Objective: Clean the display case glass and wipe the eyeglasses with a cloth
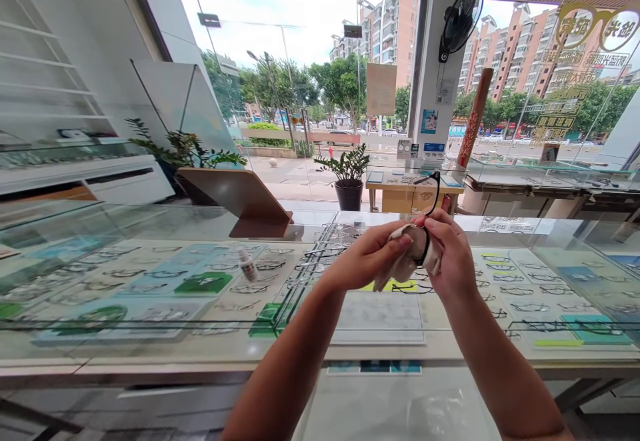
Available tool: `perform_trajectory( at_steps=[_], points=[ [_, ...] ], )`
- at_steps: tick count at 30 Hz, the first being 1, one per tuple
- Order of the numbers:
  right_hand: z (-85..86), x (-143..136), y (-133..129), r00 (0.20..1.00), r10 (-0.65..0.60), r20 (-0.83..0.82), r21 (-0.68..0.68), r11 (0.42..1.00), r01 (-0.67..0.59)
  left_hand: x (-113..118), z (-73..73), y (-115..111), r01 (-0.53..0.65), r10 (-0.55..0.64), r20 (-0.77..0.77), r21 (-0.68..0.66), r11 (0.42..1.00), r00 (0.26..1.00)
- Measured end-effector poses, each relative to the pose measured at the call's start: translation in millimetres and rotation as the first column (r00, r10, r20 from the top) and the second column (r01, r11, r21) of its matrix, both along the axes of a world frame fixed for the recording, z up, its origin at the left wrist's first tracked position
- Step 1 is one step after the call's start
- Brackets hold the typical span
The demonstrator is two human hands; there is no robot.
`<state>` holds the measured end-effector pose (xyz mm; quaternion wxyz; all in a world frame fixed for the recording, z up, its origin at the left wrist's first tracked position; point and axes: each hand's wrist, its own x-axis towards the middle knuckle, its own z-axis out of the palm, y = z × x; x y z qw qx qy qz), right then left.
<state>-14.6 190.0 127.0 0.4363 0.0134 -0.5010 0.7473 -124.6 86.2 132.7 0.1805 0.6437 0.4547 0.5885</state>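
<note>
A pair of black-rimmed eyeglasses (439, 194) is held up in front of me, above the glass counter. My left hand (370, 254) pinches a pale cloth (393, 271) around one lens, its thumb on top. From the other side my right hand (453, 247) grips the frame near the bridge, its fingers closed. The second rim and a temple stick up above the hands. Folds of the cloth hang below the fingers and hide most of the wrapped lens.
Under the hands, a glass display counter (150, 227) holds rows of spectacles. A small white bottle (247, 264) and a brown tilted mirror stand (233, 194) are on its left part. Beyond are a potted plant (349, 191), a wooden table (390, 195) and a wall fan (461, 21).
</note>
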Motion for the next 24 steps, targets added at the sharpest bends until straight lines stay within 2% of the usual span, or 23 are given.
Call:
perform_trajectory(
  at_steps=[4,9,11,15,18,21,23,24],
  points=[
    [-0.7,-2.7,-0.7,1.000,0.014,-0.013,-0.018,1.000,-0.014,1.2,-3.4,2.8,-0.021,0.021,0.060,-0.010,1.000,0.998],
    [-1.5,-3.0,-3.2,0.999,0.052,-0.012,-0.012,0.999,-0.052,11.2,-12.3,15.1,-0.240,0.222,0.158,0.106,0.965,0.962],
    [-2.3,-2.9,-3.6,0.998,0.063,-0.002,0.023,0.998,-0.063,13.5,-12.5,16.4,-0.289,0.266,0.160,0.144,0.946,0.951],
    [-3.8,-5.2,-0.1,0.999,0.040,0.019,0.097,0.994,-0.041,10.5,-7.0,11.1,-0.275,0.254,0.136,0.168,0.947,0.958],
    [0.9,0.2,5.0,0.987,-0.162,-0.014,0.152,0.975,0.162,0.3,-0.9,1.8,-0.242,0.230,0.100,0.130,0.962,0.968],
    [13.2,23.5,5.3,0.906,-0.386,-0.171,0.196,0.888,0.416,-13.3,3.5,-8.5,-0.238,0.229,0.099,0.096,0.966,0.968],
    [21.9,46.3,2.1,0.853,-0.454,-0.256,0.191,0.842,0.505,-20.9,4.8,-13.5,-0.285,0.271,0.120,0.115,0.952,0.955],
    [25.1,57.4,0.3,0.853,-0.466,-0.234,0.194,0.838,0.510,-23.8,5.1,-15.1,-0.320,0.301,0.143,0.136,0.938,0.943]
  ],
)
